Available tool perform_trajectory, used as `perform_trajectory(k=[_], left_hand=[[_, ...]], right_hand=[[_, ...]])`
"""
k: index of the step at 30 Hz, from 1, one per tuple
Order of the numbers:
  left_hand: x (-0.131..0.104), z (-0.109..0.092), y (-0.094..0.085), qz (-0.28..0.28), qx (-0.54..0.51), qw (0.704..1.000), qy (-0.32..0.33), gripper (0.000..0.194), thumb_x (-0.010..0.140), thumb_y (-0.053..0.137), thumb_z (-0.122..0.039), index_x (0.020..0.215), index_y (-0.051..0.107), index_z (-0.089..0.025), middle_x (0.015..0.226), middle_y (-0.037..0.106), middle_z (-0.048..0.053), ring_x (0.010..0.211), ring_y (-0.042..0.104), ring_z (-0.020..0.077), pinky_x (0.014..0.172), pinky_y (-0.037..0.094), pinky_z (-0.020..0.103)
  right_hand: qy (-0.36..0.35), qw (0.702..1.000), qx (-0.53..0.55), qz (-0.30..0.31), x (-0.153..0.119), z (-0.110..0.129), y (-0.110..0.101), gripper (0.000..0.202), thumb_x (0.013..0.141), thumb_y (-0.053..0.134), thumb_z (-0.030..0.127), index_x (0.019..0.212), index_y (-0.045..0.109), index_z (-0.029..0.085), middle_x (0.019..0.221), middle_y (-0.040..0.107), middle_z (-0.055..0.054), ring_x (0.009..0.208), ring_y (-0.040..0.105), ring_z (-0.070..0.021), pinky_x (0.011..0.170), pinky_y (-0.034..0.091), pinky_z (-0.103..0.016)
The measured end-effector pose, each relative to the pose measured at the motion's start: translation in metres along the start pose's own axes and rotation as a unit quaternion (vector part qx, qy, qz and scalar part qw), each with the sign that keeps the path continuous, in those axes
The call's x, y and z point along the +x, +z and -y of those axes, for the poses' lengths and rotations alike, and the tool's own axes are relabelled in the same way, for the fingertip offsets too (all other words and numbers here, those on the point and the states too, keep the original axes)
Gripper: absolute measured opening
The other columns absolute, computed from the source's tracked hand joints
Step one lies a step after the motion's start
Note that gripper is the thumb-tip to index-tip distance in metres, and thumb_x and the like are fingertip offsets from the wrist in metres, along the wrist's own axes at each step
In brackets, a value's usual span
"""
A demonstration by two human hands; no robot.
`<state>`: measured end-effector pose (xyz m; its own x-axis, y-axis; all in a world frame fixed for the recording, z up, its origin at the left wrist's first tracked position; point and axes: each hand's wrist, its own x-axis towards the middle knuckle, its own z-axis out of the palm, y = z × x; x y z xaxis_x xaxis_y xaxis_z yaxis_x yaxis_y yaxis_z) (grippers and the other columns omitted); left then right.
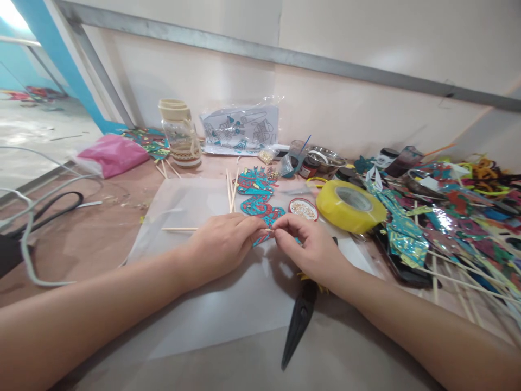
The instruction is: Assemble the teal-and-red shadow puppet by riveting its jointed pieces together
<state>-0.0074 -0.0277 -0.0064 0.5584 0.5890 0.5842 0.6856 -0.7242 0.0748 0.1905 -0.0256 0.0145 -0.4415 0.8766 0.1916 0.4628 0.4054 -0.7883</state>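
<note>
A blue and red patterned cutout figure (257, 191) lies on a translucent white sheet (195, 315). At its lower end, the fingertips of my left hand (228, 239) are pinched together, with the figure's edge beneath them. Facing it, my right hand (305, 244) has thumb and forefinger closed at the same spot; whatever is between the fingertips is too small to make out. Just beyond my right hand sits a round lid of small gold pieces (303, 209). Thin wooden sticks (232, 190) rest beside the figure, and another stick (175, 229) points out past my left hand.
Black pliers (300, 320) lie below my right wrist. A yellow tape roll (350, 205) is to the right, before a pile of colourful cutouts and sticks (459, 217). A bottle (181, 133), a pink bag (112, 156) and white cables (28, 239) are on the left.
</note>
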Motion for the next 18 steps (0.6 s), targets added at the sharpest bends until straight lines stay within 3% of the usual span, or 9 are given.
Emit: perform_trajectory(k=[7,18], left_hand=[[0.0002,0.0005,0.0019,0.007,-0.004,1.0,0.007,0.029,0.1,0.036,-0.029,0.095,0.06,-0.015,0.08,0.07,0.003,0.072,0.067,0.0172,0.064,0.049,0.028],[-0.0015,0.001,0.0048,0.005,-0.021,0.999,0.032,0.025,0.1,0.038,-0.028,0.092,0.059,-0.016,0.074,0.066,0.001,0.066,0.064,0.0148,0.062,0.046,0.026]], right_hand=[[-0.032,0.997,-0.07,-0.028,-0.0016,0.0002,0.0026,0.012,0.083,0.05,0.019,0.08,0.061,0.019,0.066,0.062,0.003,0.056,0.05,-0.0096,0.053,0.037,-0.02],[-0.083,0.989,-0.121,-0.021,0.0013,-0.0029,0.0019,0.01,0.076,0.05,0.014,0.07,0.055,0.02,0.061,0.053,0.004,0.055,0.045,-0.0098,0.054,0.034,-0.021]])
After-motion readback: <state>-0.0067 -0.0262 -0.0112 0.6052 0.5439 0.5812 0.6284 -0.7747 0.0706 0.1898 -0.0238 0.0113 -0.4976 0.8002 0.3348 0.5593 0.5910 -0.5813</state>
